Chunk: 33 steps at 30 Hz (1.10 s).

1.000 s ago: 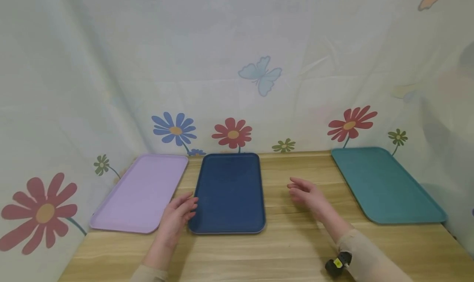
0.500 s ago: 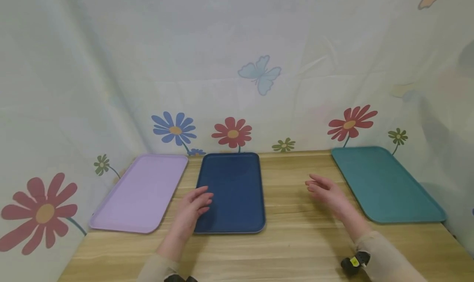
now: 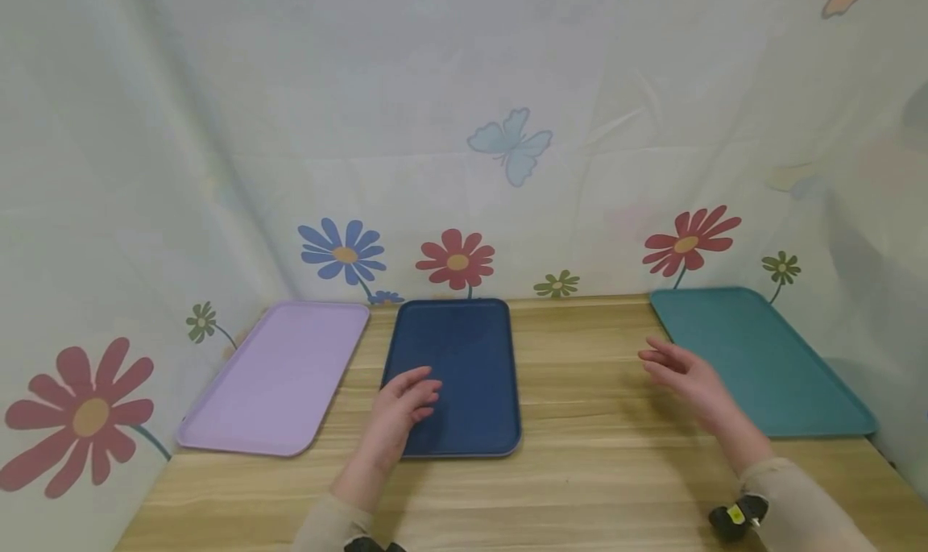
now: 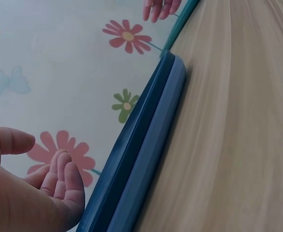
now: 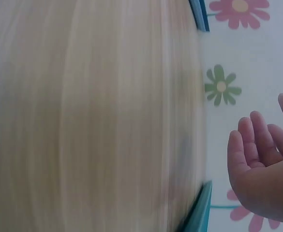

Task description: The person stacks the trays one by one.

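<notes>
The left grip (image 3: 403,405), released, is over the navy tray (image 3: 467,359); the right grip (image 3: 690,381), also released, is near the teal tray (image 3: 772,363). On the counter (image 3: 580,479), the navy tray's long axis points to the flowered cloth (image 3: 406,93); only the left wrist view shows clearly its pale-blue lower layer (image 4: 154,137).

Three trays lie in a row on the desk (image 3: 551,487): the left tray (image 3: 283,375), the middle tray (image 3: 464,359) just beside it, and the right tray (image 3: 768,359) well apart from both. Behind the desk and along its sides hangs a cloth (image 3: 406,133). The left hand's fingers (image 3: 416,388) are over the middle tray's near half; the right hand's fingers (image 3: 667,352) lie between middle and right trays, nearer the right one
</notes>
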Available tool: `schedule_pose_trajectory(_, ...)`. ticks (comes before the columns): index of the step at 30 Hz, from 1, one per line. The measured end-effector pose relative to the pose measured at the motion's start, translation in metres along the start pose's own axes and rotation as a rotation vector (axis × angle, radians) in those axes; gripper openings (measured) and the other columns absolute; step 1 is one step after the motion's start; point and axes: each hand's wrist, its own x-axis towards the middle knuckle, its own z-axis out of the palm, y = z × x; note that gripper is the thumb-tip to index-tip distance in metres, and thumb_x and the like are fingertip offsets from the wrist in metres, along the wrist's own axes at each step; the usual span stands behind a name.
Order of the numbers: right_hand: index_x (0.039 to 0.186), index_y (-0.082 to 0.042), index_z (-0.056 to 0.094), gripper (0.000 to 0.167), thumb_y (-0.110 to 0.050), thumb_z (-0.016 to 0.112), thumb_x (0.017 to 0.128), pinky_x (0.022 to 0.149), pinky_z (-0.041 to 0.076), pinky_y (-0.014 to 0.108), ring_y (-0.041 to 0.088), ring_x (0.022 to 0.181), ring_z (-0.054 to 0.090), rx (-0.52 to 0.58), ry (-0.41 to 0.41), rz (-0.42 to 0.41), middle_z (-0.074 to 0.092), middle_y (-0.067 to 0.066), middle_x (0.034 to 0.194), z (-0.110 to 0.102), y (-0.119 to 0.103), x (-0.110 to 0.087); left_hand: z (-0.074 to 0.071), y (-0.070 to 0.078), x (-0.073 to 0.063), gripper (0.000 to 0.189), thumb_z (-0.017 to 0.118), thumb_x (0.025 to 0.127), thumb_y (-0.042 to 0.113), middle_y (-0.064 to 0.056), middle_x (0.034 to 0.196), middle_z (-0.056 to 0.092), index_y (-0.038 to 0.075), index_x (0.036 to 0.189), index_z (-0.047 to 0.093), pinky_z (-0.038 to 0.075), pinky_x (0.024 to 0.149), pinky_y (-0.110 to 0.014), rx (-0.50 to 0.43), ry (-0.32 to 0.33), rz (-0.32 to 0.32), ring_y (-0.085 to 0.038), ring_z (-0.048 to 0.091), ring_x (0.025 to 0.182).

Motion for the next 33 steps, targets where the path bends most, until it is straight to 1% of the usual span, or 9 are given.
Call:
schedule_pose_trajectory(9,0.148,0.005,0.039,0.061,-0.029,0.059,0.101,0.080,0.043,0.008,-0.018,0.098,0.045,-0.201,0.037,-0.024,0.057,0.027,0.133,-0.024,0.009,-0.005,0.017,-0.002,0.003,0.048,0.056,0.098,0.008,-0.023,0.120,0.063,-0.012,0.139,0.044,0.053,0.083,-0.029,-0.017,-0.036,0.017,-0.025,0.062,0.102)
schedule_pose_trajectory(14,0.146,0.007,0.040,0.059,-0.026,0.060,0.101,0.078,0.043,0.011,-0.015,0.099,0.044,-0.271,0.049,-0.028,0.057,0.026,0.133,-0.034,0.017,-0.005,0.027,-0.005,0.006,0.048,0.056,0.098,0.009,-0.021,0.121,0.064,-0.011,0.140,0.044,0.052,0.085,-0.030,-0.020,-0.064,0.010,-0.029,0.061,0.106)
schedule_pose_trajectory(18,0.146,0.007,0.040,0.058,-0.023,0.060,0.100,0.077,0.043,0.011,0.013,0.110,0.055,-0.343,0.047,-0.027,0.058,0.026,0.132,-0.040,0.021,-0.008,0.036,-0.006,0.007,0.048,0.056,0.100,0.012,-0.020,0.122,0.063,-0.010,0.141,0.044,0.052,0.087,-0.033,-0.009,-0.097,0.006,-0.026,0.061,0.105)
schedule_pose_trajectory(21,0.147,0.007,0.038,0.059,-0.021,0.061,0.100,0.077,0.044,0.012,0.037,0.115,0.053,-0.362,0.042,-0.040,0.056,0.028,0.132,-0.044,0.022,-0.009,0.043,-0.005,0.007,0.049,0.056,0.100,0.014,-0.019,0.123,0.063,-0.009,0.142,0.043,0.051,0.089,-0.035,-0.013,-0.122,0.004,-0.026,0.060,0.106)
schedule_pose_trajectory(23,0.147,0.007,0.038,0.060,-0.020,0.061,0.100,0.078,0.043,0.011,0.031,0.116,0.054,-0.361,0.037,-0.051,0.056,0.028,0.133,-0.047,0.024,-0.010,0.048,-0.004,0.006,0.050,0.056,0.101,0.015,-0.019,0.123,0.062,-0.009,0.142,0.042,0.051,0.091,-0.037,-0.018,-0.139,0.003,-0.027,0.060,0.108)
schedule_pose_trajectory(27,0.147,0.007,0.039,0.060,-0.018,0.063,0.099,0.080,0.042,0.009,-0.006,0.108,0.048,-0.358,0.037,-0.086,0.055,0.030,0.133,-0.053,0.029,-0.011,0.057,-0.003,0.004,0.050,0.056,0.101,0.016,-0.019,0.124,0.062,-0.008,0.143,0.043,0.050,0.091,-0.037,-0.026,-0.167,-0.002,-0.025,0.060,0.107)
schedule_pose_trajectory(29,0.147,0.008,0.039,0.060,-0.016,0.063,0.098,0.080,0.041,0.008,-0.015,0.104,0.041,-0.362,0.034,-0.099,0.054,0.031,0.133,-0.056,0.032,-0.012,0.061,-0.003,0.004,0.050,0.056,0.100,0.016,-0.019,0.124,0.063,-0.008,0.143,0.043,0.051,0.090,-0.037,-0.029,-0.178,-0.003,-0.022,0.061,0.105)
schedule_pose_trajectory(31,0.146,0.009,0.039,0.059,-0.015,0.063,0.098,0.080,0.042,0.009,-0.007,0.107,0.047,-0.383,0.033,-0.104,0.054,0.031,0.133,-0.059,0.035,-0.012,0.065,-0.004,0.003,0.050,0.056,0.100,0.015,-0.019,0.123,0.063,-0.008,0.142,0.043,0.051,0.089,-0.036,-0.030,-0.186,-0.005,-0.020,0.061,0.102)
schedule_pose_trajectory(33,0.146,0.010,0.038,0.060,-0.015,0.063,0.098,0.086,0.046,0.019,0.013,0.114,0.054,-0.408,0.025,-0.105,0.053,0.032,0.133,-0.061,0.038,-0.013,0.069,-0.004,0.002,0.049,0.056,0.100,0.015,-0.018,0.121,0.064,-0.008,0.142,0.044,0.051,0.088,-0.034,-0.034,-0.190,-0.009,-0.018,0.061,0.101)
